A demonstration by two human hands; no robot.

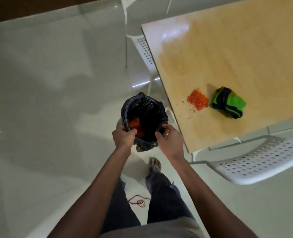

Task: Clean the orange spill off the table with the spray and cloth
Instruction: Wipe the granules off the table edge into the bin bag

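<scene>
Both hands are down at the bin [144, 117], beside the table's corner. My left hand [123, 137] grips the near rim of the black liner [133, 102], fingers curled over the edge, which I judge keeps the mouth open and the bag from slipping. My right hand [170, 140] sits at the opposite near rim, thumb and fingers bent toward the liner; a few orange bits cling at the fingertips, and I cannot tell whether it pinches the plastic or only hovers against it. The two hands are apart, with the bag's mouth between them. Inside, against the left wall, lies a heap of orange crumbs [135, 125], so part of the mess looks binned already. Further out, on the table [245, 40], the rest of the spill [197, 100] is gathered in a tight pile near the edge facing the bin, with stray grains trailing toward that edge, handy for sweeping off. Just beside it, on its far side from the bin, sits the bunched green cloth [228, 103], close to the pile but not on it. No spray shows anywhere. White chairs [262, 160] stand round the table, and a red thread [138, 201] lies on the floor between my legs.
</scene>
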